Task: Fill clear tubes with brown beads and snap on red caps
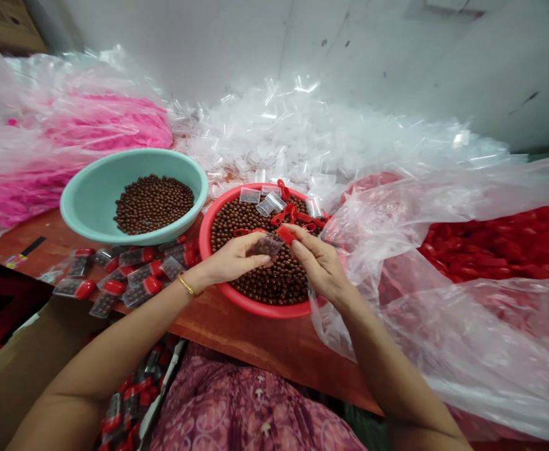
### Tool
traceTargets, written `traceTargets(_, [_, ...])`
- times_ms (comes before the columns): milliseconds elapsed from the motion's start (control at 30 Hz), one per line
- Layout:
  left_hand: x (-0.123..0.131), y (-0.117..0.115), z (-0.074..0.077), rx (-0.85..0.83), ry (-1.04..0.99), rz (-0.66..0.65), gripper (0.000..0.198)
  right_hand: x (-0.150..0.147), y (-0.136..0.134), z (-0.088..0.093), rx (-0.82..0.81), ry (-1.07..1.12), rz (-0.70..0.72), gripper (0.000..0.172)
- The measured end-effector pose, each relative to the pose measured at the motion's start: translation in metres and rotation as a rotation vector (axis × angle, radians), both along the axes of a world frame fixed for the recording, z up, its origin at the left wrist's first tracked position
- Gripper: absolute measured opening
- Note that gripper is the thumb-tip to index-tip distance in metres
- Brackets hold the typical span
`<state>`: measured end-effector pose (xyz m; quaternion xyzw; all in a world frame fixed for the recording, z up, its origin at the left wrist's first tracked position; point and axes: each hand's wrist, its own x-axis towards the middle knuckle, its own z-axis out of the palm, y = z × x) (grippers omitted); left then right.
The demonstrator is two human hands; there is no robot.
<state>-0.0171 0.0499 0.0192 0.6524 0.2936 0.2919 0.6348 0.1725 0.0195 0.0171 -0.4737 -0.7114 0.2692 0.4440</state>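
Over a red basin [255, 307] of small brown balls, my left hand [236, 255] holds a clear container [269, 245] with brown balls inside. Close on its right, my right hand [318, 260] pinches a red cap [286, 235] near the container's end. Whether cap and container touch is hard to tell. Empty clear containers [270, 203] and red pieces [293, 213] lie on the balls at the back of the basin.
A turquoise basin [86, 194] of brown balls stands left. Filled, red-capped containers [143, 291] lie before it; more are in a box [131, 407] below. Clear containers [349, 134] are heaped behind. Bags hold pink pieces [109, 122] at left, red pieces [504, 244] at right.
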Motion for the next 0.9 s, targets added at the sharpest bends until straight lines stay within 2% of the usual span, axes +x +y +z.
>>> traceTargets(167, [-0.001, 0.0, -0.01, -0.066, -0.086, 0.012, 0.028, -0.007, -0.003, 0.003, -0.026, 0.008, 0.008, 0.037])
traceTargets(300, [0.0, -0.001, -0.013, -0.071, -0.091, -0.017, 0.031, -0.007, -0.002, 0.001, 0.049, -0.079, 0.015, 0.035])
traceTargets(467, [-0.002, -0.003, -0.011, 0.026, 0.052, -0.036, 0.025, -0.008, -0.001, -0.001, 0.171, -0.307, 0.067, 0.036])
traceTargets(567, [-0.004, -0.005, -0.01, 0.079, 0.119, -0.009, 0.023, -0.007, -0.001, -0.001, 0.266, -0.421, 0.064, 0.036])
traceTargets(667, [-0.004, -0.006, -0.01, 0.206, 0.164, 0.039, 0.021, -0.007, -0.003, 0.0, 0.399, -0.543, 0.079, 0.038])
traceTargets(767, [-0.005, -0.007, -0.009, 0.292, 0.218, 0.053, 0.021, -0.009, -0.005, 0.002, 0.515, -0.59, 0.124, 0.041])
traceTargets(900, [-0.008, -0.009, -0.005, 0.337, 0.319, 0.05, 0.021, -0.009, -0.007, 0.006, 0.585, -0.645, 0.19, 0.04])
